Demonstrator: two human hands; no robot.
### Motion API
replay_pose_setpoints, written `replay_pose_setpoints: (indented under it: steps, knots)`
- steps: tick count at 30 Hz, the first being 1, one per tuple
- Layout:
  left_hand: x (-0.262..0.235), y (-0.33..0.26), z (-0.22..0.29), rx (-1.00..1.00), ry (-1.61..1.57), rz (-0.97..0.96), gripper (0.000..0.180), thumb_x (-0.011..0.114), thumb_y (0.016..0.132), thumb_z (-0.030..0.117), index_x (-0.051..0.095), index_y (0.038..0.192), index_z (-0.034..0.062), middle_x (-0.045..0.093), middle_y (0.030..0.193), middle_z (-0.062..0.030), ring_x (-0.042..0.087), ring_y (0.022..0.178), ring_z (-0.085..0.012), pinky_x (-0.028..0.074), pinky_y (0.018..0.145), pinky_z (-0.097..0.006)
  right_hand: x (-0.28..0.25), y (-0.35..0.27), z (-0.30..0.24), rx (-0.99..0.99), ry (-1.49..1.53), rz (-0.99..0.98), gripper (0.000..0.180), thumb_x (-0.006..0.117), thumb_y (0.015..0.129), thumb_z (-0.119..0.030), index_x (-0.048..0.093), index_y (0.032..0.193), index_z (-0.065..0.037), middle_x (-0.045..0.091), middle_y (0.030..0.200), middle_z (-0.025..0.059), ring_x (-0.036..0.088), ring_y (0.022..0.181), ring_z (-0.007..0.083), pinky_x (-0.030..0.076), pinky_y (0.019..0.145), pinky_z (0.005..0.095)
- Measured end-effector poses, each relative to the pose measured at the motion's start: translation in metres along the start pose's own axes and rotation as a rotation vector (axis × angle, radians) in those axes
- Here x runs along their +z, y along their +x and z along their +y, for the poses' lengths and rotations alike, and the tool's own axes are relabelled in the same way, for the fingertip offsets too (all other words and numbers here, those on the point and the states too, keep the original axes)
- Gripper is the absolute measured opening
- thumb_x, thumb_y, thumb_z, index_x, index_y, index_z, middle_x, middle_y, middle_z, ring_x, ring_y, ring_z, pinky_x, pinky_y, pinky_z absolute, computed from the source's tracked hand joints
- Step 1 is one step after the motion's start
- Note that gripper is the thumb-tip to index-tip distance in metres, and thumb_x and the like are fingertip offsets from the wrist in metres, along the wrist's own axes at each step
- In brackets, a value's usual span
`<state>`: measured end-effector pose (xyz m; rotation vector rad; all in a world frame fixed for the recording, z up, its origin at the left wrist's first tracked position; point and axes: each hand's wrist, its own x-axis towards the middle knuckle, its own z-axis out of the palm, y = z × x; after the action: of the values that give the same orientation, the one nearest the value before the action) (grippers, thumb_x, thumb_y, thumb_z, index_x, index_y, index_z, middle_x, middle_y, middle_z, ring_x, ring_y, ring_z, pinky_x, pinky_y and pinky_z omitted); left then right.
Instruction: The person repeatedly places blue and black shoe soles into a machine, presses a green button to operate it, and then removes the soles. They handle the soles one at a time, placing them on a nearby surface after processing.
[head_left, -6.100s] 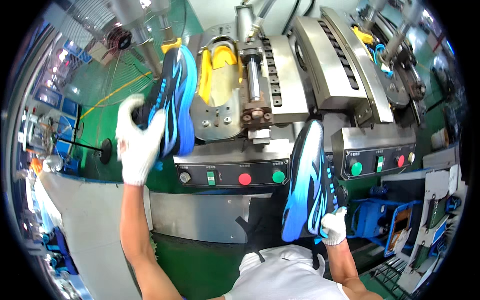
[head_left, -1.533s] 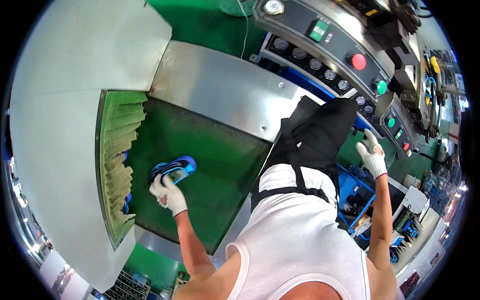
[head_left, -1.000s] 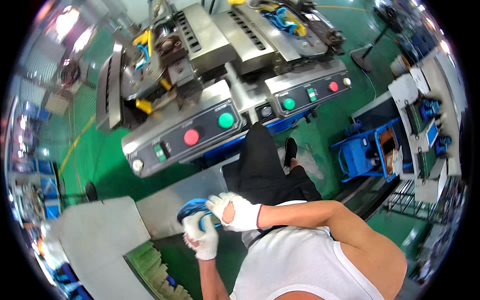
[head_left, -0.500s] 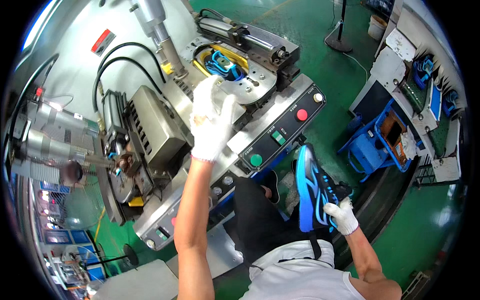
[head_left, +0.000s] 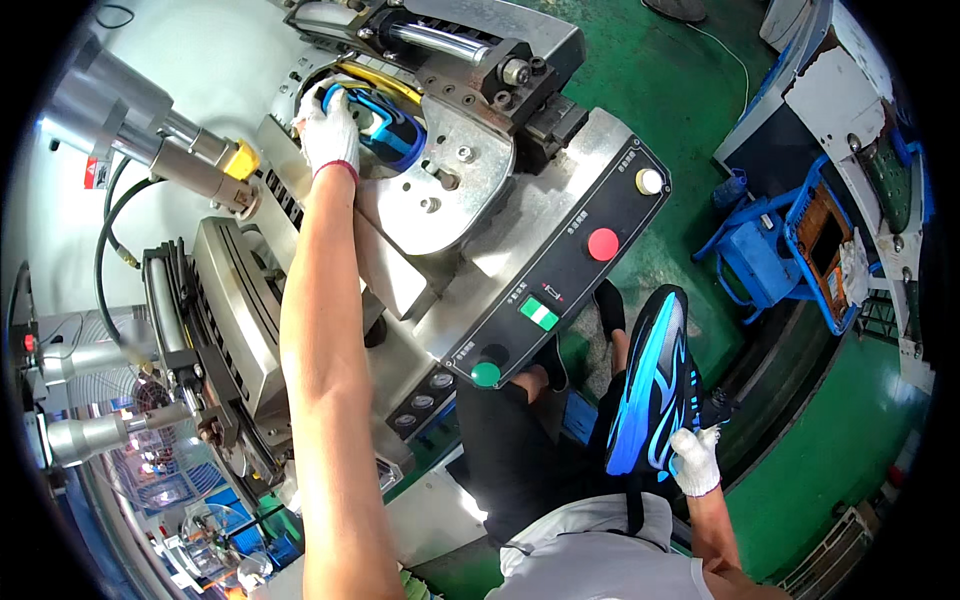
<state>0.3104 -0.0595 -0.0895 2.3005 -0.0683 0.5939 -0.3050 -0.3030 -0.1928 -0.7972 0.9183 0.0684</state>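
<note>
My left hand [head_left: 328, 132], in a white knit glove, reaches up to the far left and curls its fingers at the left end of a blue and black shoe [head_left: 400, 138]. That shoe sits in the yellow-lined recess of a metal press [head_left: 455, 205]; the palm and the glove hide part of it. In the lower right, my gloved right hand [head_left: 694, 462] is closed on the lower end of a second shoe, a black sneaker [head_left: 650, 385] with blue and turquoise sides. This sneaker is held up lengthwise beside my leg, sole edge to the left.
A slanted control panel [head_left: 555, 270] with red, green and white buttons runs along the press's near side. Metal cylinders [head_left: 190, 160] jut in at the left. To the right stand a blue stool [head_left: 765, 265] and a white-edged rack [head_left: 835, 85]. The floor is green.
My left hand has moved forward and left, from above the machine's near part onto the shoe in the press. The view has shifted closer to the press. The right hand keeps holding the sneaker.
</note>
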Motion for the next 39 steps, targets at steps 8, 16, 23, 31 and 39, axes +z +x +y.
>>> replay_pose_setpoints:
  steps: [8,16,23,31,39]
  knots:
    - [-0.106,-0.066,0.083,0.226,-0.442,0.249,0.027,0.067,0.103,0.011,0.070,0.128,0.0022,0.074,0.120,-0.0108,0.069,0.107,-0.0179,0.054,0.098,-0.032,0.013,-0.008,-0.007,-0.238,-0.046,-0.105,0.050,0.075,0.092,-0.012,0.059,0.139,-0.014,0.063,0.098,-0.0062,0.059,0.084,0.0063,0.051,0.074,0.0293]
    - [-0.277,-0.276,0.084,0.548,-0.586,-0.067,0.016,0.076,0.085,0.005,0.072,0.100,0.0077,0.073,0.121,-0.0179,0.069,0.119,-0.0406,0.050,0.108,-0.060,0.111,0.028,-0.085,-0.687,-0.200,-0.223,0.062,0.075,0.093,-0.013,0.052,0.150,-0.006,0.064,0.131,0.0021,0.062,0.110,0.0149,0.050,0.098,0.0341]
    - [-0.323,-0.445,0.005,0.134,-0.477,-0.680,0.041,0.066,0.075,-0.004,0.075,0.111,0.0124,0.071,0.121,-0.0133,0.067,0.119,-0.0423,0.051,0.112,-0.055,0.330,0.085,-0.234,-1.069,-0.746,-0.546,0.054,0.081,0.093,-0.030,0.067,0.131,0.005,0.075,0.118,0.0086,0.069,0.103,0.0159,0.055,0.093,0.0337]
    - [-0.339,-0.483,-0.062,0.049,-0.454,-0.823,0.041,0.062,0.085,0.013,0.072,0.124,0.0132,0.066,0.131,-0.0160,0.059,0.132,-0.0417,0.042,0.121,-0.055,0.561,0.177,-0.229,-1.009,-1.742,-0.112,0.089,0.082,0.079,-0.050,0.057,0.147,0.001,0.063,0.144,0.0284,0.064,0.130,0.0346,0.049,0.111,0.0405]
    - [-0.337,-0.485,-0.074,-0.026,-0.511,-0.824,0.042,0.062,0.080,0.012,0.075,0.119,0.0134,0.066,0.131,-0.0142,0.059,0.130,-0.0415,0.043,0.120,-0.057,0.573,0.254,-0.200,-1.163,-2.060,-0.131,0.077,0.068,0.087,-0.059,0.066,0.128,0.007,0.067,0.134,0.0303,0.069,0.123,0.0385,0.055,0.104,0.0441]
